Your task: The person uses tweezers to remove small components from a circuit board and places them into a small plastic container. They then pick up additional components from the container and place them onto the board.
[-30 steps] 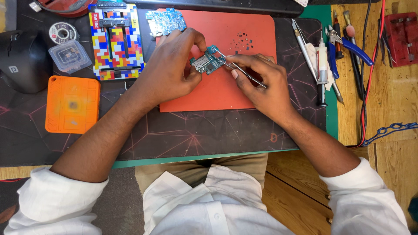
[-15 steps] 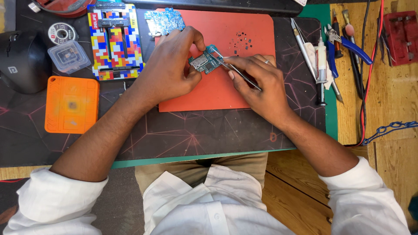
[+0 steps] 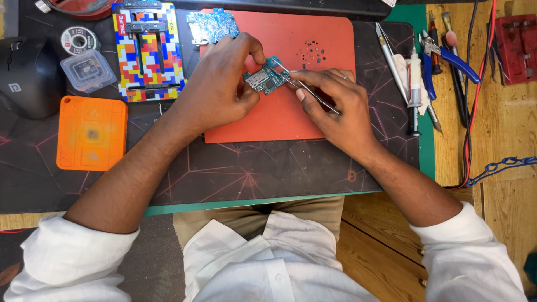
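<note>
Left hand [image 3: 221, 92] is pinched shut on a small teal circuit board [image 3: 265, 80], thumb and fingers clamping its left edge, holding it tilted just above the red mat [image 3: 313, 72]; right hand [image 3: 335, 103] is closed round a pair of tweezers [image 3: 305, 89], tips touching the board's right side near its top edge; both hands meet over the middle of the mat, almost touching each other. Tiny dark parts [image 3: 312, 50] lie scattered on the mat, just beyond the right hand; a second, blue board [image 3: 212, 25] sits at the mat's top left corner. Left of that, a colourful block-pattern holder [image 3: 148, 53] lies flat on the dark desk mat [image 3: 251, 168]; an orange pad [image 3: 92, 133] rests nearer the left edge, with a clear plastic case [image 3: 89, 70] and a solder reel [image 3: 78, 40] above it, and a black mouse [image 3: 25, 75] at far left. To the right, a syringe [image 3: 414, 84] and blue-handled cutters [image 3: 447, 56] lie well apart from the hands.
</note>
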